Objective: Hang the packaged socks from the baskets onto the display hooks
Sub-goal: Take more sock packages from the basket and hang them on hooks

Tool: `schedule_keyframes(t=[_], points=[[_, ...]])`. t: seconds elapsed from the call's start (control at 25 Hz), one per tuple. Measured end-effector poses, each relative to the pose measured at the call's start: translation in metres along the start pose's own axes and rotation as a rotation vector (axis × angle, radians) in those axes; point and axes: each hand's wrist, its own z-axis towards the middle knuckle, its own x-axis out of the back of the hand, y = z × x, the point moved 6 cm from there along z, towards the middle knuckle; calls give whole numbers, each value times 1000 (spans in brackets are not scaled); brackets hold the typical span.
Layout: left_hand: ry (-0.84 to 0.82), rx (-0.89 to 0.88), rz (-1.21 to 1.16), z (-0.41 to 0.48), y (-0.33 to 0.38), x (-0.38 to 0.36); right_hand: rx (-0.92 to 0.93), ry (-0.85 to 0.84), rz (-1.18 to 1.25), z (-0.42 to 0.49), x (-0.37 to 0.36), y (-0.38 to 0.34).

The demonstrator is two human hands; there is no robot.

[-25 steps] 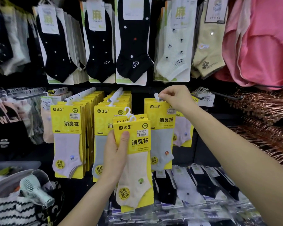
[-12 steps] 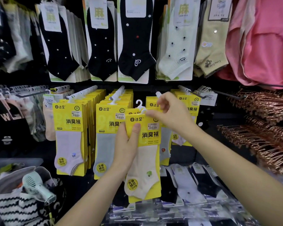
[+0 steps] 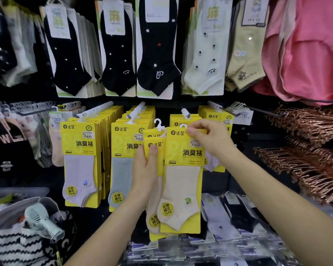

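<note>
My left hand (image 3: 145, 169) grips a small stack of yellow sock packs (image 3: 154, 146), thumb across their front. My right hand (image 3: 210, 139) pinches the top of the front pack (image 3: 183, 181), a cream ankle sock on yellow card, by its white hanger, slightly apart from the stack. Behind my right hand a display hook (image 3: 186, 113) with a white tip sticks out over hung yellow packs. To the left, two more hooks carry full rows of yellow packs: one row (image 3: 81, 162) and another (image 3: 123, 166).
Dark and pale socks (image 3: 156, 54) hang in the upper row. Pink garments (image 3: 306, 50) and copper-coloured hangers (image 3: 311, 150) fill the right side. Wrapped socks (image 3: 229, 214) lie on the shelf below. A striped bag with a small fan (image 3: 40, 221) sits at lower left.
My right hand came down off the display hook to the stack and took the front pack by its top, drawing it a little to the right. The left hand rose slightly.
</note>
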Motion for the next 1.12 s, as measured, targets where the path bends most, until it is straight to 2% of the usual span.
schedule_keyframes(t=[0.24, 0.56, 0.8, 0.92, 1.0, 1.12], points=[[41, 16, -50, 0, -5, 19, -81, 64, 47, 25, 14, 4], [39, -2, -47, -4, -1, 33, -121, 112, -75, 38, 9, 18], [18, -35, -13, -4, 6, 30, -43, 178, -339, 40, 6, 19], [3, -57, -12, -2, 10, 26, 46, 276, -271, 24, 11, 10], [-16, -47, -20, -2, 9, 20, 113, 233, -124, 6, 3, -1], [-20, -44, -28, -5, 10, 5, 93, 12, -100, -11, -22, -7]])
